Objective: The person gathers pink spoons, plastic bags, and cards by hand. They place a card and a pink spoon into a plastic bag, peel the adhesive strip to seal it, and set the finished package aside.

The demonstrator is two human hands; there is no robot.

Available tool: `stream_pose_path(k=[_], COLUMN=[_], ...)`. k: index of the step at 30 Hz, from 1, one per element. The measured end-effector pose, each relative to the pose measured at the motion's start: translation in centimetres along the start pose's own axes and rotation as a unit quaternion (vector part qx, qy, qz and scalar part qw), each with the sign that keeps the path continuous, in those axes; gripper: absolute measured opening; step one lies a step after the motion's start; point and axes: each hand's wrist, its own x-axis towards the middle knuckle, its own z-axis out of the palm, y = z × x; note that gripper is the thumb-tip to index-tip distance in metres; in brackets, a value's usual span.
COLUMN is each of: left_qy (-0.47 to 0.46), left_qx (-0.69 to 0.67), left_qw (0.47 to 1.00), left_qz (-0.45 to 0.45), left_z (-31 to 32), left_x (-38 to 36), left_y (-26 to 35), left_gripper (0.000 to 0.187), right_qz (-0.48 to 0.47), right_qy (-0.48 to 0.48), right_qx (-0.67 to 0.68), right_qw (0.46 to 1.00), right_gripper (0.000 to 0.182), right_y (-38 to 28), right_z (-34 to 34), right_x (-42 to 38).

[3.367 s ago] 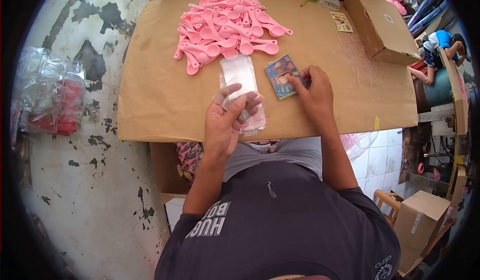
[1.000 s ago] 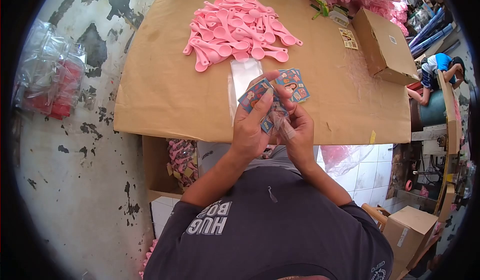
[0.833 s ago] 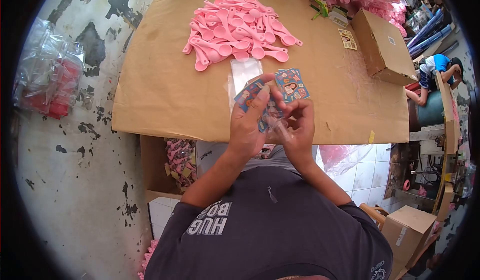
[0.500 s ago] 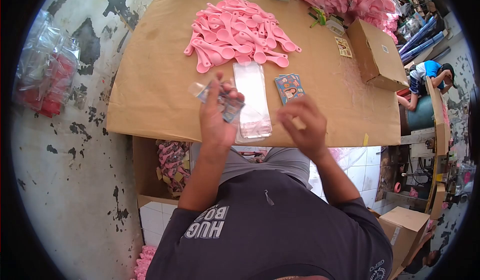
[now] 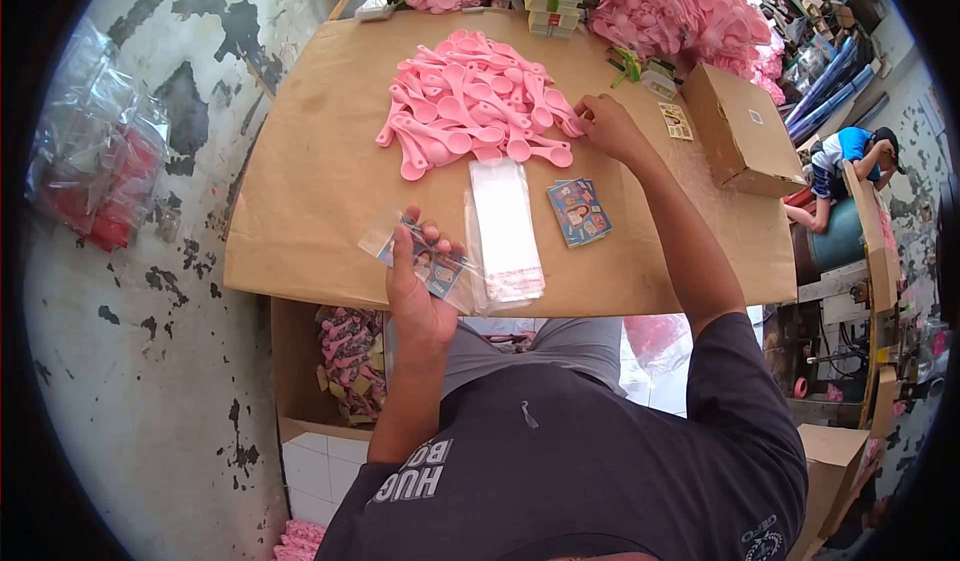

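- From here I see the left hand [image 5: 420,306] with its grip closed around a bagged card [image 5: 440,273]; a light pinch should avoid creasing it.
- The right hand [image 5: 610,133] reaches to the near right side of the spoon pile [image 5: 468,101]; its grip looks narrow, but I can't tell whether it has a spoon.
- An outer spoon seems the best pick, as it should disturb the others least.
- Clear bags [image 5: 508,231] and a card stack [image 5: 578,213] lie side by side on the counter [image 5: 320,181], best left unbumped by the forearm.
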Motion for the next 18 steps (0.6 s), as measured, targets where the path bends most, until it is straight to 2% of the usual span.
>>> stream_pose_path(k=[1, 2, 4, 5, 7, 8, 10, 12, 14, 16, 17, 18], left_qy=[0.003, 0.004, 0.004, 0.004, -0.008, -0.004, -0.005, 0.011, -0.001, -0.001, -0.011, -0.022], left_qx=[0.008, 0.010, 0.032, 0.035, 0.054, 0.056, 0.055, 0.054, 0.027, 0.027, 0.027, 0.027], left_qw=[1.000, 1.000, 0.999, 0.999, 0.997, 0.997, 0.994, 0.991, 0.987, 0.986, 0.987, 0.988], left_qz=[0.007, 0.006, 0.030, 0.026, 0.046, 0.045, 0.099, 0.122, 0.158, 0.166, 0.160, 0.152], left_z=[-0.1, 0.0, 0.0, 0.1, 0.4, 0.6, 0.9, 1.4, 2.3, 3.0, 3.3, 3.5], left_x=[0.0, 0.2, 0.5, 0.7, 1.3, 1.7, 2.6, 3.4, 4.1, 4.3, 4.2, 4.2], left_y=[0.1, 0.2, 0.3, 0.2, 0.2, 0.2, 0.4, 0.6, 0.7, 0.4, 0.2, -0.2], left_gripper=[0.037, 0.037, 0.038, 0.038, 0.040, 0.040, 0.041, 0.043, 0.044, 0.045, 0.045, 0.045], right_qz=[0.022, 0.023, 0.064, 0.068, 0.072, 0.074, 0.097, 0.093, 0.122, 0.156, 0.159, 0.160], right_qy=[-0.031, -0.031, -0.005, -0.004, 0.079, 0.076, 0.143, 0.078, -0.060, -0.147, -0.146, -0.181], right_qx=[0.056, 0.057, 0.143, 0.145, 0.076, 0.078, 0.073, 0.176, 0.346, 0.425, 0.426, 0.460], right_qw=[0.998, 0.998, 0.988, 0.987, 0.991, 0.991, 0.982, 0.977, 0.928, 0.879, 0.878, 0.854], right_gripper=[0.021, 0.021, 0.020, 0.020, 0.016, 0.016, 0.014, 0.015, 0.018, 0.017, 0.017, 0.018], right_y=[0.3, 0.3, 0.6, 0.4, 0.1, -0.7, -3.6, -6.9, -9.4, -12.4, -13.3, -14.1], right_z=[0.1, 0.1, 0.0, -0.4, -1.2, -2.0, -4.3, -6.1, -7.0, -7.2, -6.8, -6.3], right_x=[0.2, 0.1, -0.9, -1.5, -2.9, -3.8, -6.4, -9.7, -13.4, -16.7, -17.8, -18.8])
